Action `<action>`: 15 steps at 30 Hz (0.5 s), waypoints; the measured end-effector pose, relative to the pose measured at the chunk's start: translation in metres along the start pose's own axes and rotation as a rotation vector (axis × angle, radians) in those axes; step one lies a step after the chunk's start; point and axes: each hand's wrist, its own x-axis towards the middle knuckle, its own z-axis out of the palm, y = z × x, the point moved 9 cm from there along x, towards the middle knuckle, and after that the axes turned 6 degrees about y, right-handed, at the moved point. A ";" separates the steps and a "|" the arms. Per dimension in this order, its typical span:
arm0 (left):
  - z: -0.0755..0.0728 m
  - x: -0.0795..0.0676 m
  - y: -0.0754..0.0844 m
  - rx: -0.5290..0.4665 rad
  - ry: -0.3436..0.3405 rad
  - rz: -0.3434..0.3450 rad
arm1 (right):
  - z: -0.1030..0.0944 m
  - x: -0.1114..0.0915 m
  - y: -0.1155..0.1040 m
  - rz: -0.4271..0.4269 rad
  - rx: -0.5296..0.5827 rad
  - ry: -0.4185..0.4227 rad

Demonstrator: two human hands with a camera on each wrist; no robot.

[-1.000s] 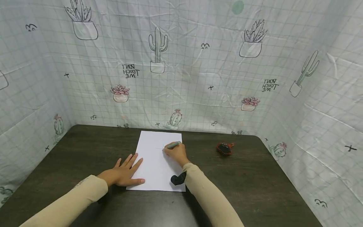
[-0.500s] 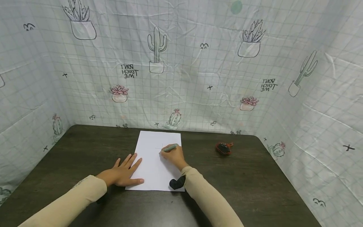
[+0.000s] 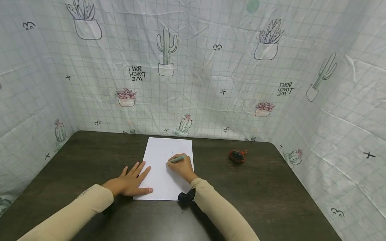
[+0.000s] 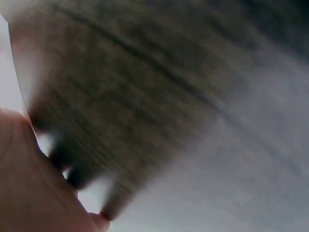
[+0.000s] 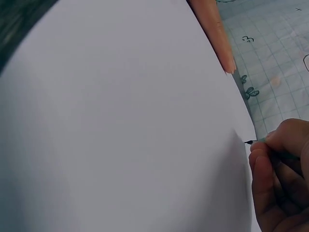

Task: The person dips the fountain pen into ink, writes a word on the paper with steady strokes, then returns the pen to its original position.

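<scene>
A white sheet of paper (image 3: 159, 180) lies on the dark wooden table. Thin crossed lines show on its upper half in the head view. My right hand (image 3: 182, 166) pinches a grey-green pen (image 3: 177, 158) over the sheet. In the right wrist view the dark pen tip (image 5: 249, 142) sits right at the paper's surface, with thumb and fingers curled round the barrel. My left hand (image 3: 129, 180) rests flat with fingers spread, across the paper's left edge and partly on the table. The left wrist view catches part of this hand (image 4: 38, 179) beside the paper's edge.
A small black and red object (image 3: 237, 156) lies on the table (image 3: 256, 194) right of the paper. A cloth backdrop (image 3: 205, 77) with a grid and cactus drawings hangs behind and at both sides. A black wrist device (image 3: 186, 196) hangs at the right cuff.
My right hand has moved left and slightly down the sheet with the pen, away from the crossed lines. The left hand keeps its place on the paper. The head view has shifted slightly.
</scene>
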 end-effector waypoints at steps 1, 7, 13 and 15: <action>-0.001 0.000 0.000 -0.003 -0.004 -0.003 | 0.000 0.000 -0.001 0.000 0.002 0.003; -0.004 -0.003 0.003 -0.007 -0.017 -0.006 | 0.002 -0.003 -0.003 -0.001 -0.006 0.013; -0.007 -0.005 0.006 -0.019 -0.010 0.002 | 0.004 -0.004 -0.005 -0.013 0.041 -0.010; -0.008 -0.005 0.007 -0.020 -0.009 0.007 | 0.005 -0.004 -0.006 -0.019 0.092 -0.036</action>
